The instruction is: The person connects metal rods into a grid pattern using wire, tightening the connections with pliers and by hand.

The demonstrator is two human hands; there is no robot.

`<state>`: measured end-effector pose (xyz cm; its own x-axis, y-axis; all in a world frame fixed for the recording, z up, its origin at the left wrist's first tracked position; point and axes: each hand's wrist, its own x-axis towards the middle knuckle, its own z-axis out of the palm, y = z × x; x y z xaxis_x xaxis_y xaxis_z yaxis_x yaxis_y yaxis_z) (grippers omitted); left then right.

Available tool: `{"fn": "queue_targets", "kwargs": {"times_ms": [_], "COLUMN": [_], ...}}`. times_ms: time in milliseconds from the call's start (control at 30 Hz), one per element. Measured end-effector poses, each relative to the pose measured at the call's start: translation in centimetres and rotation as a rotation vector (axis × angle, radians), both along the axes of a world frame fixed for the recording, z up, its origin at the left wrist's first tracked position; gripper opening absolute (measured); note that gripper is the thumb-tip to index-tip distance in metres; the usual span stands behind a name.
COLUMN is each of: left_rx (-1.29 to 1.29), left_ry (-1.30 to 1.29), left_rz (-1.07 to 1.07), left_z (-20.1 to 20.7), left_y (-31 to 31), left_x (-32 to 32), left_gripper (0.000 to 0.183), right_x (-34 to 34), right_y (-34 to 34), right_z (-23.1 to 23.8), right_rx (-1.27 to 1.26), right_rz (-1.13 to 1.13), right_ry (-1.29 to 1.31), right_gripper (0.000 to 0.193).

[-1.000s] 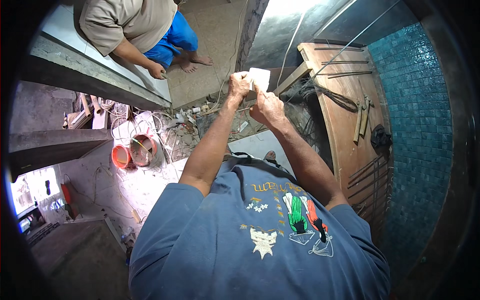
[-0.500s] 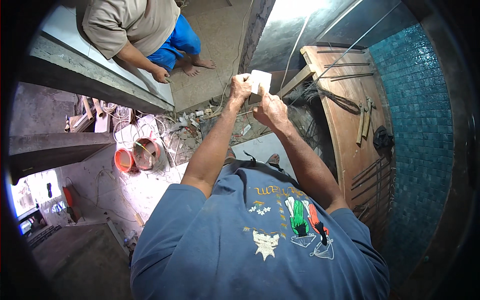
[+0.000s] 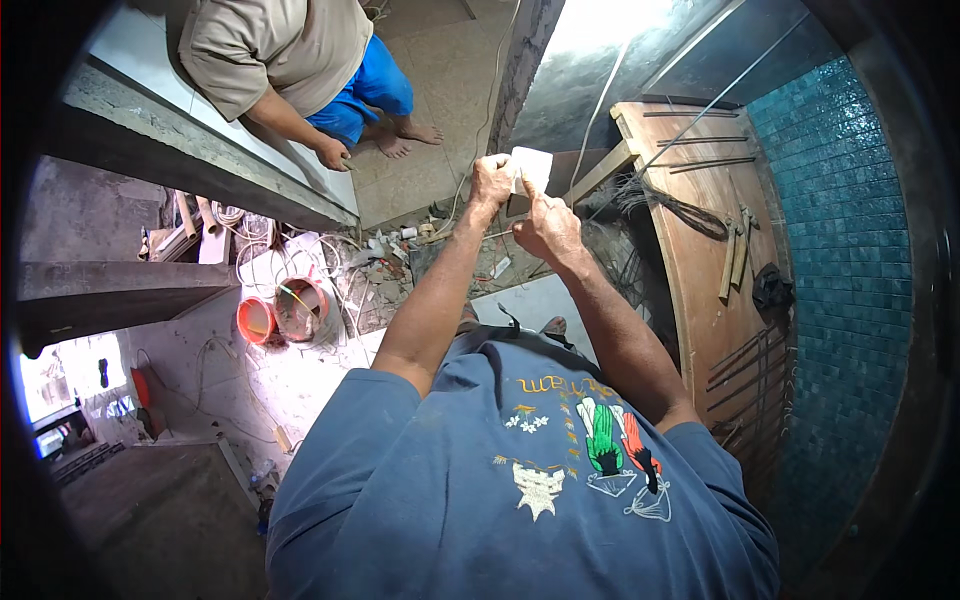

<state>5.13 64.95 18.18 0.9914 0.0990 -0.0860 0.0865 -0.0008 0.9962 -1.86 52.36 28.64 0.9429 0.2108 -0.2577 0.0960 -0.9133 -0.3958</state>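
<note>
- In the head view, the square [image 3: 533, 168], white and flat, is raised in front of the person, at the fingertips of the left hand. The left hand [image 3: 491, 181] has a narrow grip and holds the square near its left edge.
- The right hand [image 3: 549, 232] has the index finger stretched to the lower part of the square, and the other fingers are folded. Whether this finger presses or is only in front, one cannot tell; also one cannot tell if something is hidden inside the folded fingers.
- Because the hold seems to be at one side only, the square could turn or slip if a push comes far from the left hand.
- If it slips, it could drop to the rubble [image 3: 385, 252] and become dirty or chipped; what material it is, the view does not show.
- The cable [image 3: 604, 100] hangs near the hands, on the right. A wide movement of the right hand could perhaps catch it, though depth is difficult to judge.
- The wire [image 3: 712, 231] on the board [image 3: 700, 275] could scratch the right forearm, if the arm swings outward.
- The foot [image 3: 555, 324] is near the rubble; a careless step could make the person unsteady and loosen the grip.
</note>
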Motion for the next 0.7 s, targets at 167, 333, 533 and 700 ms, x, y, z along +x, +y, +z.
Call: {"fn": "queue_targets", "kwargs": {"times_ms": [167,333,533,700], "left_rx": [0.030,0.047,0.082,0.079], "left_ry": [-0.027,-0.022,-0.059,-0.033], "left_rz": [0.051,0.057,0.108,0.107], "left_z": [-0.4,-0.7,-0.7,-0.5], "left_y": [-0.1,0.4,0.1,-0.3], "left_x": [0.1,0.4,0.5,0.0], "left_gripper": [0.022,0.025,0.025,0.027], "right_x": [0.4,0.7,0.9,0.9], "right_y": [0.1,0.1,0.3,0.3], "right_z": [-0.3,-0.2,-0.6,-0.9], "right_rx": [-0.008,0.022,0.022,0.019], "right_rz": [-0.003,0.008,0.000,-0.009], "right_ry": [-0.004,0.019,0.017,0.024], "right_gripper": [0.080,0.080,0.087,0.086]}}
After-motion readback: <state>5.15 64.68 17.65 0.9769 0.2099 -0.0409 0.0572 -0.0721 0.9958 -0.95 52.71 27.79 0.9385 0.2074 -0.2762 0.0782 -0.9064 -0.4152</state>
